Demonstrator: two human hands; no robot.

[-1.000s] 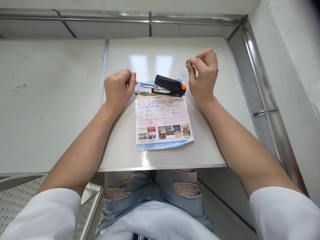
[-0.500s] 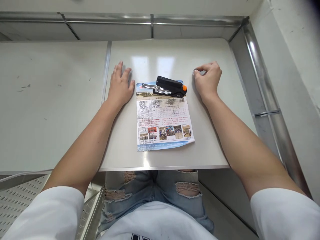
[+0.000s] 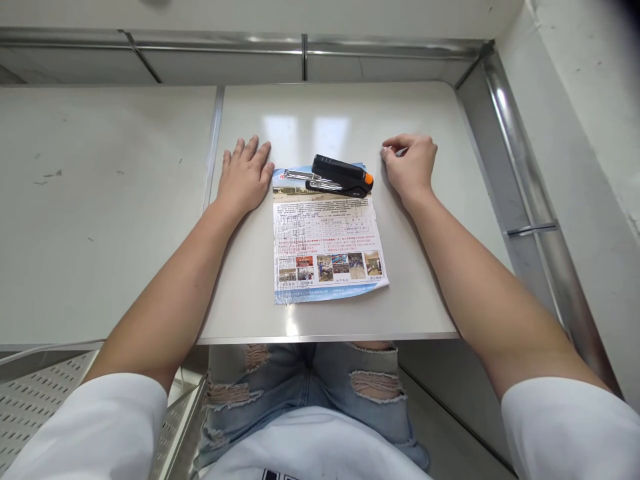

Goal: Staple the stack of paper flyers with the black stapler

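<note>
A printed leaflet (image 3: pixel 333 233) with text and small photos lies on the white tabletop between my hands. Across its upper part rests a black stapler (image 3: pixel 345 177) with an orange end, its metal parts pointing left and its jaws apart. My left hand (image 3: pixel 246 175) is flat on the table by the leaflet's upper left corner, fingers spread and holding nothing. To the right of the stapler, my right hand (image 3: pixel 411 165) rests with thumb and forefinger pinched together. A tiny pale bit seems to show at those fingertips, too small to name.
Metal rails (image 3: pixel 220 47) and low panels border the table at the back and right. A seam strip (image 3: pixel 214 147) divides the tabletop, with dark scuff marks on the left half. A perforated white rack (image 3: pixel 45 393) and a cable (image 3: pixel 50 348) are at lower left.
My left hand has flattened, its fingers swinging slightly right and nearer me. My right hand has shifted a little left and nearer me, still pinched. Stapler and leaflet stay in place.
</note>
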